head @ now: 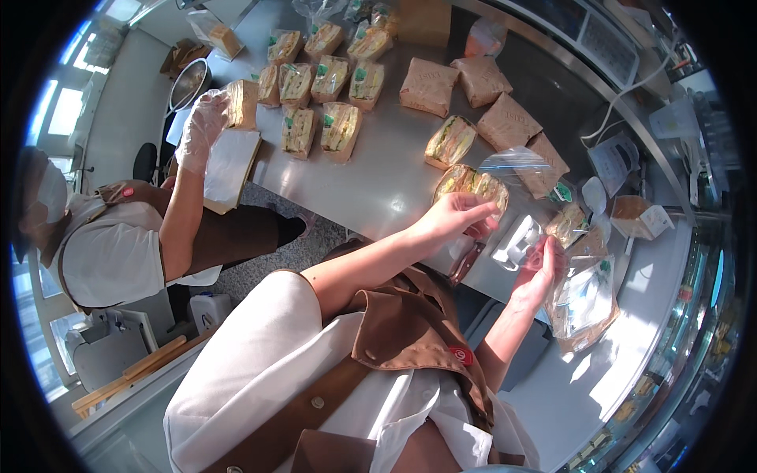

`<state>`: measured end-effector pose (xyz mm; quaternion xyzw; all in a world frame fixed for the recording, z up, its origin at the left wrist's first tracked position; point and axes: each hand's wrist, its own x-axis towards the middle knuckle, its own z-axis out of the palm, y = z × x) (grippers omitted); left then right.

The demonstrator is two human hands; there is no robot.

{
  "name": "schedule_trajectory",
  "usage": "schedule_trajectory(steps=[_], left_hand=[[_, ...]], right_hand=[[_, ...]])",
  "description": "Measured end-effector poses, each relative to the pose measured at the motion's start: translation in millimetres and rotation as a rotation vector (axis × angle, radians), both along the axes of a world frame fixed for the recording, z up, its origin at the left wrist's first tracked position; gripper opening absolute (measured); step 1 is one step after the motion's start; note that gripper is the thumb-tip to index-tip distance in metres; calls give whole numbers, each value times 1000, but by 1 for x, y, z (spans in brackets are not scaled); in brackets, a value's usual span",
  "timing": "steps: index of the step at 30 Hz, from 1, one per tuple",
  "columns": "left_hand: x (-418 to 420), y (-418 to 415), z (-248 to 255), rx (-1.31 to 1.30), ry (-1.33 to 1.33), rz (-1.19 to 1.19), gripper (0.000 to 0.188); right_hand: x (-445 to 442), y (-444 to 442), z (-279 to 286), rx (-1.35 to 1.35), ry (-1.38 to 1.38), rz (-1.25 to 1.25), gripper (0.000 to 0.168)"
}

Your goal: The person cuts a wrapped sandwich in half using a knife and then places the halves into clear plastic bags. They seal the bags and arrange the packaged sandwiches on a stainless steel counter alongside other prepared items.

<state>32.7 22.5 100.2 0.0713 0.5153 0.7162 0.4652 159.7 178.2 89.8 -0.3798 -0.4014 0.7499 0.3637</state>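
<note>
My left hand [464, 216] is at the near edge of a cut sandwich [473, 184] in clear wrap, its fingers curled. Whether it pinches something small is unclear. Further to the right, my right hand [543, 263] has its fingers at a white tape dispenser [519, 243]; its grip on it cannot be made out. Another cut sandwich [450, 142] sits just beyond the first. Between my forearms lies a knife with a brown handle [467, 260]. A wrapped sandwich half [566, 224] is close to my right fingertips.
Brown paper packages [429, 86] and several bagged sandwiches [340, 131] occupy the steel table [378, 183]. At the left, a co-worker's gloved hand [201, 127] holds a sandwich block [241, 105] above a white board [230, 162]. Plastic bags [585, 295] lie at the right; a white cable [615, 97] runs behind.
</note>
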Motion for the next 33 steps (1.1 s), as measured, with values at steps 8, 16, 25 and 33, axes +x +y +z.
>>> schedule_trajectory(steps=[8, 16, 25, 33], left_hand=[[-17, -69, 1, -27, 115, 185, 22], [-40, -89, 43, 37, 107, 238, 29], [-27, -51, 68, 84, 278, 322, 40], [-13, -43, 67, 104, 225, 95, 33]], right_hand=[[-29, -27, -10, -57, -53, 207, 27], [90, 125, 136, 727, -77, -1015, 37], [-14, -58, 154, 1130, -130, 322, 63], [-27, -122, 105, 703, -237, 525, 20]])
